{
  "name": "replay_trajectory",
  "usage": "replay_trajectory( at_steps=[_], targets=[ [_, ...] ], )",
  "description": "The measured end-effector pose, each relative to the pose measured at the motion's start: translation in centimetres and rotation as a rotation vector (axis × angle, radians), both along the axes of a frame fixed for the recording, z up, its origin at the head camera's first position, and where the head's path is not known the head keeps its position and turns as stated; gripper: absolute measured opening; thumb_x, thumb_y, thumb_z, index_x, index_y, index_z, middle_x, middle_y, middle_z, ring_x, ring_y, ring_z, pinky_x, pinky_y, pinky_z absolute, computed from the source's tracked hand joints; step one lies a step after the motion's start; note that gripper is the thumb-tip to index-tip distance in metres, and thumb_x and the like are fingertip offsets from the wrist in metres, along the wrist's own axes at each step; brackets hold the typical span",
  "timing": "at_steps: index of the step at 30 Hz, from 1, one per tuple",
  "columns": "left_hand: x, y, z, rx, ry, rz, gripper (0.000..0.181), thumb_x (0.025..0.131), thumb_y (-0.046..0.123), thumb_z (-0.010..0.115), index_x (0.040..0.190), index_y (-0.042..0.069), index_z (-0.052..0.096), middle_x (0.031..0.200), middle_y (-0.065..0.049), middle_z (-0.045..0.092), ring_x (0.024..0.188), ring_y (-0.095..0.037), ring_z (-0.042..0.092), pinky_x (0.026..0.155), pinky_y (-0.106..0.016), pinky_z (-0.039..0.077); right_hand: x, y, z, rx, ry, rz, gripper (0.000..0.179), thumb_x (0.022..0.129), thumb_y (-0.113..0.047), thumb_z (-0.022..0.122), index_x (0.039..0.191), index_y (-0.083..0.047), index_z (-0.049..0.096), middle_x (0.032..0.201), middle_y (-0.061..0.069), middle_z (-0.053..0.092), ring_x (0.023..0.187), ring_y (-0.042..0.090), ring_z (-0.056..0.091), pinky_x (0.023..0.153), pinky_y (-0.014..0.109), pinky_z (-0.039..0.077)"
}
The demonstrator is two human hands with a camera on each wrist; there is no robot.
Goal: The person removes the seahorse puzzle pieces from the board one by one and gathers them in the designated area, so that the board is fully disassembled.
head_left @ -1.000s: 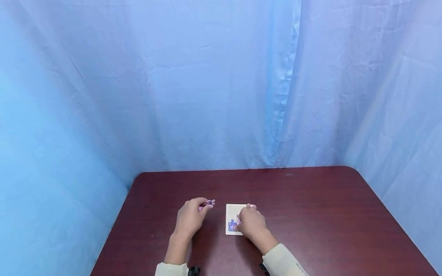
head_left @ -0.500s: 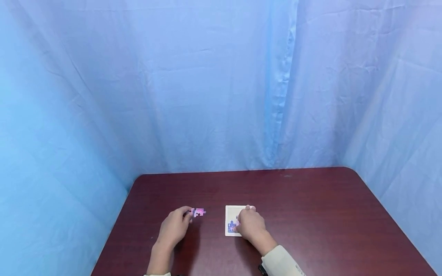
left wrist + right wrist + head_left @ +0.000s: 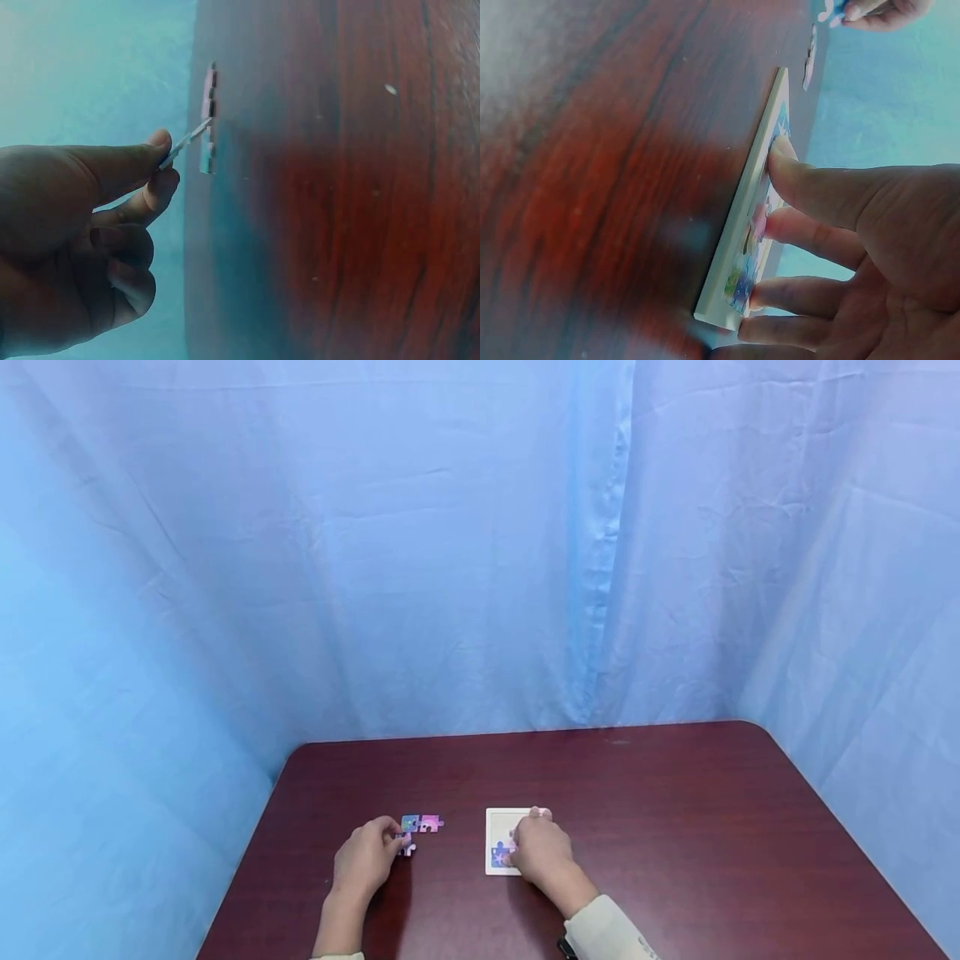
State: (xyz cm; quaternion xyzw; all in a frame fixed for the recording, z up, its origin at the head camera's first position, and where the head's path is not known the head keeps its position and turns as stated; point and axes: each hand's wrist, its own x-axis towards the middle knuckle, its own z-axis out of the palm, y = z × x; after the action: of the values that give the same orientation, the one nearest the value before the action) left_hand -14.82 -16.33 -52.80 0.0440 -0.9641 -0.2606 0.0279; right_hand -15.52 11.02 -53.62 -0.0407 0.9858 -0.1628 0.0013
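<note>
Right hand (image 3: 542, 852) lies flat on the puzzle tray (image 3: 498, 839), fingers spread and pressing pieces into it, near the table's (image 3: 675, 843) front edge. Left hand (image 3: 365, 857) pinches a puzzle piece (image 3: 406, 848) between thumb and forefinger, tilted up, just beside the loose pieces (image 3: 421, 823). Since a second ago, the left hand pulled back left and set down the pink piece; the right hand stayed.

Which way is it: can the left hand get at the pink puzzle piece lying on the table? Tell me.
Probably yes. The pink puzzle piece lies just beyond the left hand with nothing between, but the fingers already pinch another piece, which they would likely have to put down first.
</note>
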Motion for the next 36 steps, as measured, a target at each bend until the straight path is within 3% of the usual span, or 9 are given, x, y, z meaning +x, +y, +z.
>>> replay_trajectory(
  at_steps=[9,18,22,25,28,36],
  targets=[
    [-0.5,-0.4,-1.0,-0.046,-0.019,0.025,0.011,0.093,0.027,0.080,0.096,0.016,0.077,0.078,0.004,0.070,0.069,-0.013,0.061,0.062,-0.043,0.049,0.2,-0.2,0.2,0.001,0.000,0.005,0.033,0.075,-0.028,0.093,0.063,-0.018,0.064,0.111,0.023,0.071,0.080,0.029,0.063,0.062,0.049,0.056],
    [-0.3,-0.9,-1.2,-0.065,-0.022,0.049,0.014,0.091,0.028,0.081,0.094,0.015,0.076,0.085,-0.002,0.077,0.077,-0.021,0.071,0.069,-0.051,0.054,0.2,-0.1,0.0,0.003,0.005,0.012,0.033,0.076,-0.029,0.092,0.061,-0.019,0.064,0.127,0.029,0.071,0.079,0.030,0.063,0.064,0.050,0.056],
    [-0.2,-0.8,-1.0,-0.074,-0.014,0.065,0.012,0.091,0.026,0.081,0.093,0.016,0.076,0.088,-0.005,0.078,0.078,-0.024,0.073,0.069,-0.052,0.054,0.2,0.2,-0.3,0.002,0.022,0.035,0.024,0.076,-0.029,0.093,0.067,-0.019,0.072,0.133,0.030,0.069,0.087,0.034,0.066,0.066,0.052,0.056],
    [0.0,-0.4,-1.0,-0.070,0.013,0.074,0.010,0.091,0.024,0.081,0.093,0.016,0.076,0.081,-0.001,0.074,0.072,-0.019,0.068,0.065,-0.047,0.052,0.1,0.4,-0.4,0.008,0.026,0.052,0.019,0.077,-0.031,0.092,0.076,-0.018,0.079,0.136,0.030,0.067,0.092,0.037,0.069,0.067,0.053,0.057],
    [0.4,0.8,-1.1,-0.060,0.071,0.059,0.009,0.091,0.023,0.081,0.095,0.016,0.076,0.075,0.005,0.069,0.065,-0.013,0.061,0.060,-0.041,0.048,0.1,0.7,-0.6,0.027,0.029,0.061,0.019,0.077,-0.034,0.092,0.086,-0.019,0.084,0.137,0.030,0.066,0.095,0.038,0.071,0.067,0.053,0.057],
    [2.0,4.7,-0.4,-0.019,0.198,-0.076,0.008,0.088,0.021,0.084,0.091,0.022,0.076,0.074,0.013,0.067,0.063,-0.003,0.058,0.057,-0.032,0.047,0.0,0.9,-0.9,0.024,0.007,0.045,0.021,0.080,-0.038,0.089,0.094,-0.022,0.086,0.143,0.028,0.064,0.103,0.038,0.072,0.073,0.054,0.059]
  ],
)
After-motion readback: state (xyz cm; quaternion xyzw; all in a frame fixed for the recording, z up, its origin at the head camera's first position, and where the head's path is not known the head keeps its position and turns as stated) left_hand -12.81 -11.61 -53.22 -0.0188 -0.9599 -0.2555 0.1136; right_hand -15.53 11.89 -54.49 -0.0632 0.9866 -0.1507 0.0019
